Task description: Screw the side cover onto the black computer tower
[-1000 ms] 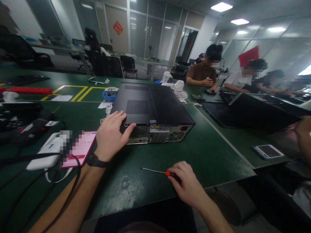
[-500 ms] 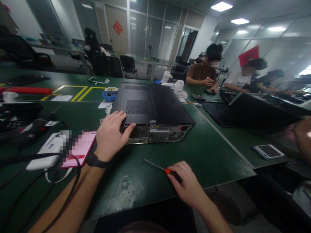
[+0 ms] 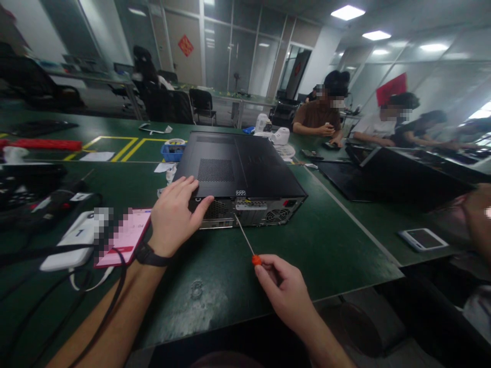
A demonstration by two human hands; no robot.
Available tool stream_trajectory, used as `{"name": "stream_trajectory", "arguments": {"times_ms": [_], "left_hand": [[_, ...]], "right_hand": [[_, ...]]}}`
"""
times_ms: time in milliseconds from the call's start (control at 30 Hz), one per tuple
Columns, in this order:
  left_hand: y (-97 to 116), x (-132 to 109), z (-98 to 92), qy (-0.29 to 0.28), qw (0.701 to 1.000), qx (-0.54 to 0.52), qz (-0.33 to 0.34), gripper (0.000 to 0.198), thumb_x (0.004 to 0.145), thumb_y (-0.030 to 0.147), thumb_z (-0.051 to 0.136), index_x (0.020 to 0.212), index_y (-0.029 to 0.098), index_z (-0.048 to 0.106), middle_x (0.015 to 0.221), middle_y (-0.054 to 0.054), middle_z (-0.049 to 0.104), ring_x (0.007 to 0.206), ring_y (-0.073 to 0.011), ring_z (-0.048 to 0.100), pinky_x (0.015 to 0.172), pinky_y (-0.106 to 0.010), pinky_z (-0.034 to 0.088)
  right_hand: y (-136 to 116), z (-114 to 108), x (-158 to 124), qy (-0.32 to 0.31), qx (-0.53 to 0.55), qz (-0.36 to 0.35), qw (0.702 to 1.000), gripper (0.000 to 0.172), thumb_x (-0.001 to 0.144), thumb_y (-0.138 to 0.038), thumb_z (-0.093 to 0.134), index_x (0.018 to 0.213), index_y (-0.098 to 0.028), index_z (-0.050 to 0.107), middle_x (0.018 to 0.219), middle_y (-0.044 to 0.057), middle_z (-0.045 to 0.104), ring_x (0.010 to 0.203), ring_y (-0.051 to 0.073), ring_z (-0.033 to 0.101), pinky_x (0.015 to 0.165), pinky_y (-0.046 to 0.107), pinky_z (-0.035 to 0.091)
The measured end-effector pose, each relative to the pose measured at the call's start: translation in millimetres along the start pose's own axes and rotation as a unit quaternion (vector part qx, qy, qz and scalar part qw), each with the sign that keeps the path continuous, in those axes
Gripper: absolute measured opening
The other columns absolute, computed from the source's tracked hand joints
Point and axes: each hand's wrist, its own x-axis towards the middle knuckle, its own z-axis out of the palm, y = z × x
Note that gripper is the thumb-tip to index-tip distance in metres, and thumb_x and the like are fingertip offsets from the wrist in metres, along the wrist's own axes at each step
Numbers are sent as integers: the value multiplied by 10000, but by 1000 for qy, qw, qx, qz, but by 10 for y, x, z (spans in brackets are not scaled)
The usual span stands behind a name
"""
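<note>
A black computer case (image 3: 261, 168) lies on its side on the green table, its rear panel with ports and a fan grille facing me. My left hand (image 3: 178, 217) rests with spread fingers on the case's near left corner. In my right hand (image 3: 286, 281) is a screwdriver (image 3: 246, 239), gripped by its handle, of which the red-orange collar shows. Its long thin shaft points up and away, and the tip reaches the rear panel near the slot covers. Whether the tip sits on a screw I cannot make out.
Left of my arm lie a white power bank (image 3: 72, 243), a pink-screened phone (image 3: 125, 237) and black cables. A small blue basket (image 3: 172, 152) stands behind the case's left side. At right are a white-framed device (image 3: 424, 238) and another dark case (image 3: 418, 176); several people sit beyond.
My right hand has turned the screwdriver upward and forward, so its tip has gone from above the table to the case's rear panel. My left hand has stayed in place.
</note>
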Motion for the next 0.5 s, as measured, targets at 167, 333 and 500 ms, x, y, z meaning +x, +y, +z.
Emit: {"name": "stream_trajectory", "arguments": {"times_ms": [167,333,500], "left_hand": [[23,4,-8,7,1000,3,4,490,996,525,607,1272,131,701,1369,-184,725,1343,-348,638,1160,-541,488],[17,0,-10,1,1000,-5,-3,481,998,534,596,1286,162,696,1386,-168,719,1358,-342,628,1166,-548,483],[3,-8,-1,-3,1000,-7,-7,492,997,539,593,1307,169,689,1390,-167,716,1360,-343,622,1164,-552,478]], "right_hand": [[-125,150,80,-24,113,77,990,490,885,-652,683,996,-178,745,780,42,726,578,108,525,539,246,407],[-194,229,125,-27,175,119,977,593,794,-755,741,937,-180,730,793,62,750,616,123,580,565,254,452],[-202,266,135,-21,205,138,969,646,740,-792,768,921,-174,719,785,66,747,612,126,589,545,253,464]]}}
